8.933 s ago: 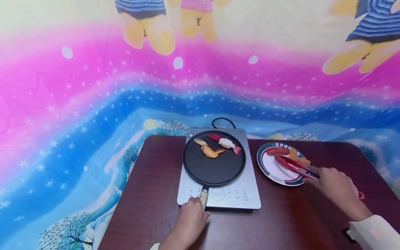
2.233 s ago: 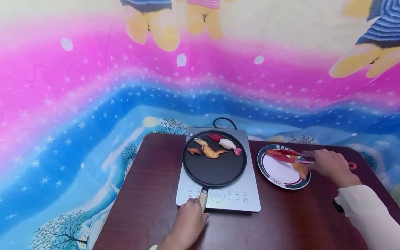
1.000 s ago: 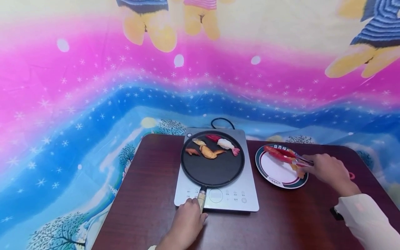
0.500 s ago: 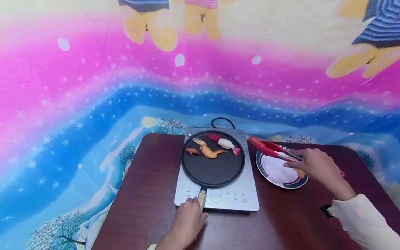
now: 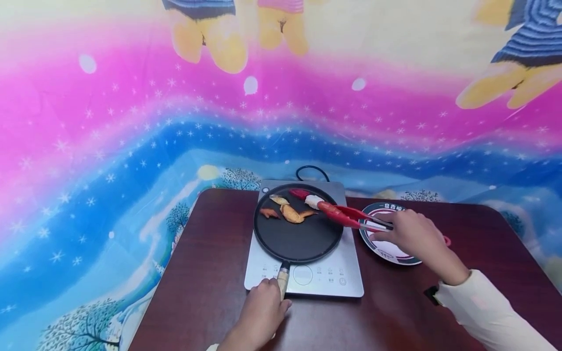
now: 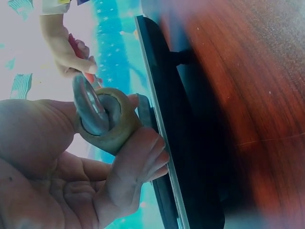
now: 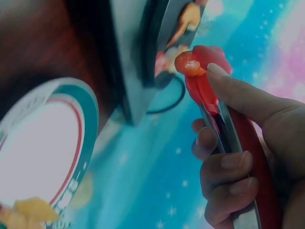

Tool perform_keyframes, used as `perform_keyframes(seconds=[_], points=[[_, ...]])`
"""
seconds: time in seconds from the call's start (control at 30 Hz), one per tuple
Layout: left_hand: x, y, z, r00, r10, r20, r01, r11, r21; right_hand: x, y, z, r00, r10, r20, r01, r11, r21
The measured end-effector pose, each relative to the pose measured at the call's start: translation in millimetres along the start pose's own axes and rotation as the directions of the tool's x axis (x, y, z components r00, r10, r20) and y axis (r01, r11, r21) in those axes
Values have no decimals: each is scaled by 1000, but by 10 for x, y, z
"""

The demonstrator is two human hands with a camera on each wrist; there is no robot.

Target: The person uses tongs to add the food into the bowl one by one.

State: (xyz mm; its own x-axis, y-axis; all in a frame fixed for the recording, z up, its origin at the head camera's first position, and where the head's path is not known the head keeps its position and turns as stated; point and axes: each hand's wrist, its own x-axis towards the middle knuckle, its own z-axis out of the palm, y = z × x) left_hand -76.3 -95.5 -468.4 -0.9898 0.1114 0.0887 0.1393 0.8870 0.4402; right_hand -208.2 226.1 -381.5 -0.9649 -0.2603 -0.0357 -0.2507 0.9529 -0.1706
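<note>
My left hand (image 5: 262, 309) grips the handle (image 5: 283, 278) of a flat black frying pan (image 5: 296, 243). Red-tipped tongs (image 5: 351, 220) are held in my right hand (image 5: 414, 238), and their tips pinch a sausage (image 5: 329, 210) over the pan's right side. In the pan lie a chicken wing (image 5: 291, 214), a shrimp sushi (image 5: 313, 201) partly hidden by the sausage, a dark red piece (image 5: 299, 194), a small tan piece (image 5: 279, 200) and a small brown piece (image 5: 269, 213). In the right wrist view the sausage end (image 7: 187, 63) sticks out between the tong tips.
The pan sits on a silver induction cooker (image 5: 351, 280), with a black cord (image 5: 312, 166) behind it. To the right is a white plate with a green rim (image 5: 371, 249); yellow-orange food (image 7: 35, 210) lies on it. The dark wooden table (image 5: 197, 263) meets a patterned cloth.
The tongs have taken the sausage from the plate and carried it left over the pan. The small brown piece has appeared in the pan since the oldest frame. My left hand keeps its grip.
</note>
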Motion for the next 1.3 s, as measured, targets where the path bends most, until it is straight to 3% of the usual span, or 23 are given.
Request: perform_keyframes(seconds=[0.17, 0.63, 0.97, 1.3], points=[[-5, 6, 7, 1000, -9, 1, 9, 1000, 5, 30, -283, 97, 1000, -27, -12, 28, 999, 25], [-7, -3, 3, 1000, -9, 6, 9, 1000, 5, 162, -876, 271, 995, 19, 100, -23, 999, 42], [27, 4, 7, 997, -44, 61, 44, 999, 1, 192, -1160, 329, 994, 23, 110, -22, 1000, -7], [24, -6, -7, 999, -24, 38, 24, 1000, 5, 196, -1397, 353, 994, 10, 107, 3, 993, -122]])
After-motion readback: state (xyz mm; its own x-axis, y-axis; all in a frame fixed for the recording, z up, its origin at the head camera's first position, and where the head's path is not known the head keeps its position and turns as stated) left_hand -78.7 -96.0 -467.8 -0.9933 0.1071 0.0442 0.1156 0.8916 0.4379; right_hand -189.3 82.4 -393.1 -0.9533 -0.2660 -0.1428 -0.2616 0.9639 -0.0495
